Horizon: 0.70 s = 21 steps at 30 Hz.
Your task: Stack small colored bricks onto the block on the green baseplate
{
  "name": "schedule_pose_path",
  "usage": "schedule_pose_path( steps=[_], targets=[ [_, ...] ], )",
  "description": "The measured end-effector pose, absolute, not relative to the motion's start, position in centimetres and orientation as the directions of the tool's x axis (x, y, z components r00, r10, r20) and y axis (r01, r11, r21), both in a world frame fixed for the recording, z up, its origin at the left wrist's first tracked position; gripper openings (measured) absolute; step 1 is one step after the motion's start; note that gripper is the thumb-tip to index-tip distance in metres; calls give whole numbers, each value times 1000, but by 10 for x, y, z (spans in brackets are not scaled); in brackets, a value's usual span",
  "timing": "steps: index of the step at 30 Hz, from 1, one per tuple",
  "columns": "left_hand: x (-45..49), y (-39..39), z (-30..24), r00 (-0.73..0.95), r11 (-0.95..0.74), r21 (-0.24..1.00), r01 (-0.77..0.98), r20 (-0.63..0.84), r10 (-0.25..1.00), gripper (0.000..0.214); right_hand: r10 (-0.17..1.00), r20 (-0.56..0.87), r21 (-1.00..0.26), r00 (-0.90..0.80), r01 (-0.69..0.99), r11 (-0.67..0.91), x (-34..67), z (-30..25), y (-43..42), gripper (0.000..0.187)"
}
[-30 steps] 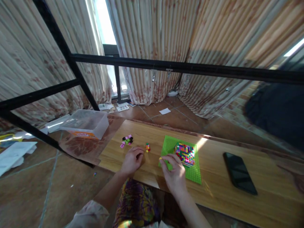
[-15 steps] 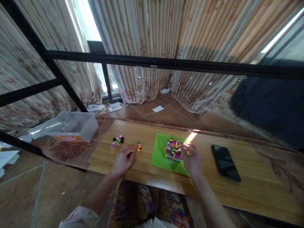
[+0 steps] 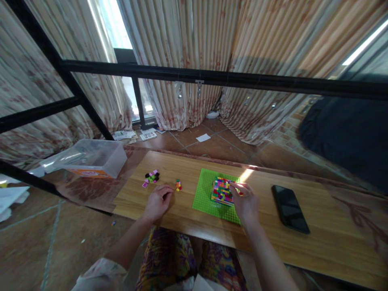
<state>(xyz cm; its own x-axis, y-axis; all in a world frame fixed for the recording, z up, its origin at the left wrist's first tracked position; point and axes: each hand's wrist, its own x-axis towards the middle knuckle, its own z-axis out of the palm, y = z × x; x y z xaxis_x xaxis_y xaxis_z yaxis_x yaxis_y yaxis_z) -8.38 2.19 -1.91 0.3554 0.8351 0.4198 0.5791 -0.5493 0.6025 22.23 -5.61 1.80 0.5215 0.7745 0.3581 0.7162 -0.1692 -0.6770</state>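
Sideways nudge could loosen the brick stack (image 3: pixel 222 190)

The stack sits on the green board (image 3: pixel 200 198). The right hand (image 3: pixel 247 203) bends over the stack's right edge, fingers drawn in; whether they pinch a brick, I cannot tell. Pressing off-centre might tilt or unseat top bricks. The left hand (image 3: pixel 157 202) rests on the table (image 3: pixel 186 220), fingers curled, their grip unclear; a careless sweep could scatter the small bricks (image 3: pixel 178 186) just beside it.

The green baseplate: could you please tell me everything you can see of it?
The green baseplate looks like thin studded plastic, lying flat on the wooden table. A multicoloured brick block stands on it, leaving its left bare. The right grip hides part of its right side; contact is unclear.
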Motion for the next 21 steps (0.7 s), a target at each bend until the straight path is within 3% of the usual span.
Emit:
schedule_pose_path(
  steps=[14,21],
  targets=[
    [-83,22,-22,355,-565,620,544,440,825,14,729,203,-817,654,523,-242,235,10,-49,53],
    [-82,22,-22,355,-570,614,545,447,821,14,780,176,-858,601,481,-178,229,4,-31,52]
  ],
)
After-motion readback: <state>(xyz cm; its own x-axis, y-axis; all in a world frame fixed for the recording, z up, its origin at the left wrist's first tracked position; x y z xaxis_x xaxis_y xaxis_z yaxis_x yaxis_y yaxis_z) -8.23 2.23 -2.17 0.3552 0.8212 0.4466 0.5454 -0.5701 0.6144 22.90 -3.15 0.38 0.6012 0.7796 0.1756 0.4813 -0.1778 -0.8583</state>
